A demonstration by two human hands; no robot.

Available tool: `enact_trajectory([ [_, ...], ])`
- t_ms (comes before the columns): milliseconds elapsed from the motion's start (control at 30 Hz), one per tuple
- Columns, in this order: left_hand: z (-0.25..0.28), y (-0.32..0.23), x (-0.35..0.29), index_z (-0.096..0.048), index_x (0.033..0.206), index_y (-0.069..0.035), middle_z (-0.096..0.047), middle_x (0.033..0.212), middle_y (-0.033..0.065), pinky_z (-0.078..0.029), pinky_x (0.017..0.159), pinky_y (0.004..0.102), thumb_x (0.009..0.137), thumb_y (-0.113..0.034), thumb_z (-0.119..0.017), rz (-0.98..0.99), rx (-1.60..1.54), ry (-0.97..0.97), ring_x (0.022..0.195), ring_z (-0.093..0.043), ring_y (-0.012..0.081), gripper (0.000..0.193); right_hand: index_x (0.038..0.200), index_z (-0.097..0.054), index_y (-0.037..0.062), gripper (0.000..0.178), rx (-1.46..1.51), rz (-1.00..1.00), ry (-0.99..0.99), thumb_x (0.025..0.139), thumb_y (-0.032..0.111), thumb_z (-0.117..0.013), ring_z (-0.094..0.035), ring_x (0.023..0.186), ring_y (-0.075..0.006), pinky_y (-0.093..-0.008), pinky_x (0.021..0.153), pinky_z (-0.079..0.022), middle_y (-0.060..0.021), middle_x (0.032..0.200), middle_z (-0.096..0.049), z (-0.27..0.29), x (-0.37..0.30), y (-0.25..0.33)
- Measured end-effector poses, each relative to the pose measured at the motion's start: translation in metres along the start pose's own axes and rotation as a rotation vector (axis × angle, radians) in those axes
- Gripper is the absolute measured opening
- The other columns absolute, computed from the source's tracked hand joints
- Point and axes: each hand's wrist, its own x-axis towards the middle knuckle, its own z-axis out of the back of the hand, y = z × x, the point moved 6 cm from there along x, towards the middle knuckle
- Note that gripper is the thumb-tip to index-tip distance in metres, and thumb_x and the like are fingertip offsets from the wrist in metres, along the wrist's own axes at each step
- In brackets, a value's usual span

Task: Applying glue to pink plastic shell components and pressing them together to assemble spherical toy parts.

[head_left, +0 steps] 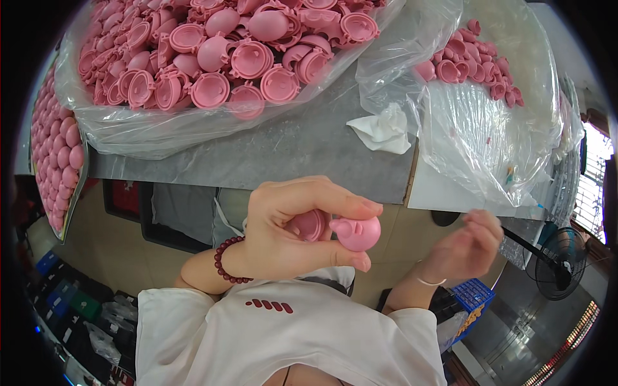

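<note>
Between the thumb and index finger of my left hand point(283, 219) is a small round pink plastic piece point(360, 234) with a short knob and a raised slot on it. A second pink piece, a hollow half-shell point(309, 225), sits in the palm behind it, partly covered by the fingers. My right hand point(468, 246) hangs apart at the right, below the table edge. Motion smears its fingers, and nothing can be made out in them.
Clear plastic sheeting point(154, 132) holds a big heap of pink half-shells point(251, 60) on the grey table point(257, 154). A crumpled white tissue point(386, 130) lies beside it. Smaller pink cups point(473, 61) rest in another bag at the right. Pink balls point(61, 154) fill a tray at left. A black fan point(561, 264) stands right.
</note>
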Motion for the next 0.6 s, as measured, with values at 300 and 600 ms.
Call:
enact_trajectory([
  [300,0.006,0.003,0.000,-0.053,0.089,-0.006,-0.057,0.074,0.0074,-0.039,0.053,0.0180,0.053,-0.042,-0.075,0.266,-0.460,-0.112,0.060,-0.051,0.0087,0.056,0.091,-0.048,0.0013,0.021,-0.306,-0.603,-0.681,0.077,0.017,-0.053,-0.048,0.077,-0.0124,-0.0248,0.062,-0.038,-0.0069,0.089,-0.052,0.138,0.008,-0.180],
  [600,0.009,-0.003,-0.007,-0.042,0.086,-0.010,-0.056,0.073,0.0075,-0.029,0.042,0.0106,0.054,-0.044,-0.074,0.478,-0.688,-0.056,0.050,-0.044,0.0037,0.057,0.104,-0.048,-0.0032,0.037,-0.064,-0.764,-0.196,0.079,0.023,-0.055,-0.051,0.083,-0.0166,-0.0263,0.071,-0.040,-0.0092,0.095,-0.054,0.156,-0.003,-0.282],
])
